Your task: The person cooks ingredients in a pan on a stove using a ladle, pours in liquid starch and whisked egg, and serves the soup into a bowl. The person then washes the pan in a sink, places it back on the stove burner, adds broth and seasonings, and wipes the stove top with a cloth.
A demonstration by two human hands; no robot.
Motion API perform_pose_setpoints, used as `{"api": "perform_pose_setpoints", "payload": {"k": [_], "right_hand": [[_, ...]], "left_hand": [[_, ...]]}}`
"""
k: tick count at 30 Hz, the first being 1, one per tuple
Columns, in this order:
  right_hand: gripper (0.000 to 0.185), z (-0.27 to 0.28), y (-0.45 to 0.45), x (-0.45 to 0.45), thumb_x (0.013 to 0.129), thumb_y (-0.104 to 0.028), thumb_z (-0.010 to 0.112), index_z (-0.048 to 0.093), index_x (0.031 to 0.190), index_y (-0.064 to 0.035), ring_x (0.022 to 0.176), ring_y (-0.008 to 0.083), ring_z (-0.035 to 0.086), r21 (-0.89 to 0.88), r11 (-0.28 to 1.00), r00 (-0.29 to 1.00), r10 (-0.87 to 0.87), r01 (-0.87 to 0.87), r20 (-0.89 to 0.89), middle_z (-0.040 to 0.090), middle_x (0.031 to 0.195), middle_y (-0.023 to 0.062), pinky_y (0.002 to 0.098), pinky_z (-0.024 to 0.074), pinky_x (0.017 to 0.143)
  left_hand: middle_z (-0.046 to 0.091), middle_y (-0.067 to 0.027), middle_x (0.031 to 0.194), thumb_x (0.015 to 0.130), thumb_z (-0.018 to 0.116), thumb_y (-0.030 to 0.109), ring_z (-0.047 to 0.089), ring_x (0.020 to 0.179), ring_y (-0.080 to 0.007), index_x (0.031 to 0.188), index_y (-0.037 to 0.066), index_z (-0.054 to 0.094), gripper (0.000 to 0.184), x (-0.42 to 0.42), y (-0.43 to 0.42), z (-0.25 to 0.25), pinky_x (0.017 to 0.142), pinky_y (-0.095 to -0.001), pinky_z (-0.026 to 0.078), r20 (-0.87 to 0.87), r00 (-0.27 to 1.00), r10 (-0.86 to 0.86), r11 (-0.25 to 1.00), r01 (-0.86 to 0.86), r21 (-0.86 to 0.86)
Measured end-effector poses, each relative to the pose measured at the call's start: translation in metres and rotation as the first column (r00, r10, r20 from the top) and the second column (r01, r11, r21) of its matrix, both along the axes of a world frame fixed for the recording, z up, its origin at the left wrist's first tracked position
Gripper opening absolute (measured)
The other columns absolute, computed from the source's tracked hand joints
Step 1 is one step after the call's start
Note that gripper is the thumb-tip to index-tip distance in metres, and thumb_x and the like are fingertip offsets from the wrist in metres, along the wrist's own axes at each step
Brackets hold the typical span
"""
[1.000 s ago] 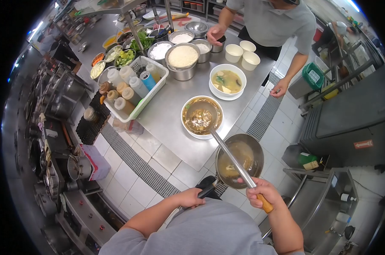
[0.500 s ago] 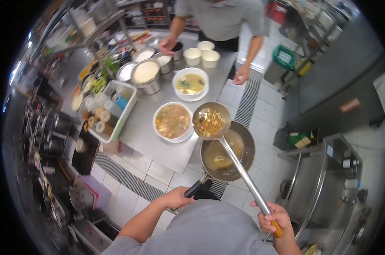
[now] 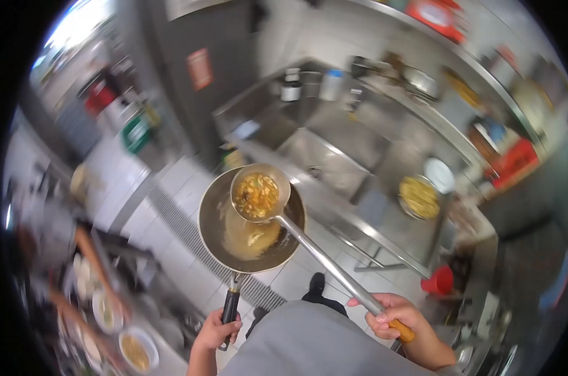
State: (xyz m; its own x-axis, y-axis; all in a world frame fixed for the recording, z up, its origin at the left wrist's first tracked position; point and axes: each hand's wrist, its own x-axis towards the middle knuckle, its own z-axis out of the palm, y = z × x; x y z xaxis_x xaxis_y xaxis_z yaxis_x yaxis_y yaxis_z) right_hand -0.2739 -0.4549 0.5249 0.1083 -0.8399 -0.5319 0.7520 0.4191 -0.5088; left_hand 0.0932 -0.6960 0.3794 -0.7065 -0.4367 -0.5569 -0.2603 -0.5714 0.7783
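Observation:
My left hand [image 3: 218, 328] is closed around the black handle of a pan [image 3: 210, 235], which holds some pale broth. Over the pan, a large ladle [image 3: 259, 193] carries soup with chopped pieces in it. My right hand [image 3: 389, 316] grips the ladle near its wooden handle end. At the lower left, a white bowl of soup [image 3: 138, 351] stands on the steel table beside another bowl [image 3: 108, 311].
A steel sink [image 3: 321, 160] with bottles behind it lies ahead. Right of it sits a bowl of yellow food [image 3: 419, 197]; a red container [image 3: 437, 281] is lower. A co-worker's arms [image 3: 96, 263] reach over the table at left.
The view has swung right, from the table towards the sink. The ladle has gone from the bowl to above the pan, with soup in it. Both hands keep their holds.

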Motion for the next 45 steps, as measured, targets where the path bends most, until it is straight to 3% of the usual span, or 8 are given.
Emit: {"api": "perform_pose_setpoints", "payload": {"k": [10,21,23,26,28,33,35,45], "right_hand": [[0.059,0.029,0.155,-0.115,0.086,-0.007,0.054,0.044,0.143,0.0087,0.041,0.0115,0.039,-0.037,0.652,0.647,-0.757,0.758,-0.091,0.047,0.062,0.0040,0.0269,0.0297,0.036],[0.024,-0.101,0.239,-0.266,0.089,-0.009,0.053,0.056,0.112,-0.0013,0.044,0.0104,0.045,0.166,0.079,0.097,-0.990,0.983,-0.104,0.054,0.068,0.0030,0.0250,0.0387,0.037],[0.003,-0.149,0.239,-0.316,0.088,-0.008,0.055,0.056,0.089,-0.0061,0.045,0.0137,0.049,0.174,0.096,0.163,-0.888,0.980,-0.429,0.057,0.067,0.0037,0.0289,0.0442,0.043],[0.013,-0.226,0.219,-0.354,0.089,-0.010,0.055,0.062,0.098,-0.0028,0.049,0.0172,0.055,0.095,0.197,0.068,0.138,0.976,-0.988,0.059,0.068,0.0061,0.0349,0.0470,0.047],[0.016,-0.285,0.230,-0.354,0.091,-0.009,0.054,0.063,0.103,-0.0036,0.049,0.0144,0.055,-0.266,0.157,-0.275,0.042,0.951,-0.960,0.058,0.067,0.0041,0.0326,0.0436,0.043],[0.005,-0.197,0.168,-0.257,0.099,-0.014,0.055,0.059,0.101,-0.0106,0.050,0.0069,0.042,-0.121,-0.372,-0.390,-0.852,0.920,-0.349,0.048,0.071,-0.0045,0.0229,0.0334,0.039],[0.045,-0.150,0.130,-0.200,0.101,-0.015,0.052,0.047,0.144,-0.0030,0.045,0.0076,0.039,-0.146,-0.351,-0.377,-0.899,0.925,-0.223,0.047,0.067,-0.0025,0.0222,0.0329,0.036],[0.051,-0.051,-0.031,0.002,0.092,-0.012,0.064,0.049,0.137,0.0038,0.041,0.0086,0.038,0.227,-0.338,-0.247,-0.903,0.913,-0.353,0.047,0.063,-0.0004,0.0238,0.0316,0.035]], "left_hand": [[0.051,-0.0041,0.058,0.087,0.073,0.010,0.049,0.043,-0.0148,0.091,0.003,0.058,0.017,-0.249,-0.026,-0.006,0.042,-0.0283,0.039,-0.106,0.984,-0.146,0.981,0.157,0.110],[0.050,-0.0018,0.058,0.089,0.066,0.016,0.049,0.045,-0.0144,0.085,0.005,0.055,0.016,-0.384,-0.098,-0.034,0.045,-0.0285,0.040,0.029,0.966,-0.255,0.966,0.254,0.058],[0.050,-0.0012,0.059,0.091,0.066,0.014,0.050,0.048,-0.0141,0.080,0.006,0.055,0.017,-0.412,-0.122,-0.047,0.047,-0.0286,0.040,0.034,0.970,-0.240,0.965,0.235,0.116],[0.052,-0.0014,0.062,0.091,0.066,0.013,0.050,0.050,-0.0143,0.078,0.008,0.055,0.018,-0.461,-0.172,-0.086,0.048,-0.0295,0.040,0.040,0.942,-0.334,0.939,0.329,0.104],[0.053,-0.0008,0.066,0.091,0.067,0.012,0.051,0.053,-0.0141,0.079,0.009,0.056,0.017,-0.505,-0.198,-0.098,0.048,-0.0291,0.039,0.095,0.934,-0.345,0.934,0.331,0.136],[0.055,-0.0014,0.061,0.092,0.068,0.023,0.049,0.047,-0.0124,0.071,0.012,0.056,0.026,-0.591,-0.278,-0.202,0.041,-0.0277,0.034,0.266,0.800,-0.537,0.843,0.519,0.142],[0.056,-0.0017,0.061,0.092,0.069,0.027,0.050,0.045,-0.0134,0.073,0.012,0.056,0.027,-0.616,-0.291,-0.225,0.039,-0.0266,0.031,0.352,0.770,-0.532,0.845,0.511,0.158],[0.070,-0.0112,0.075,0.091,0.073,0.035,0.069,0.066,-0.0241,0.091,0.001,0.071,0.035,-0.615,-0.366,-0.385,0.056,-0.0376,0.052,0.536,0.611,-0.582,0.743,0.668,0.044]]}}
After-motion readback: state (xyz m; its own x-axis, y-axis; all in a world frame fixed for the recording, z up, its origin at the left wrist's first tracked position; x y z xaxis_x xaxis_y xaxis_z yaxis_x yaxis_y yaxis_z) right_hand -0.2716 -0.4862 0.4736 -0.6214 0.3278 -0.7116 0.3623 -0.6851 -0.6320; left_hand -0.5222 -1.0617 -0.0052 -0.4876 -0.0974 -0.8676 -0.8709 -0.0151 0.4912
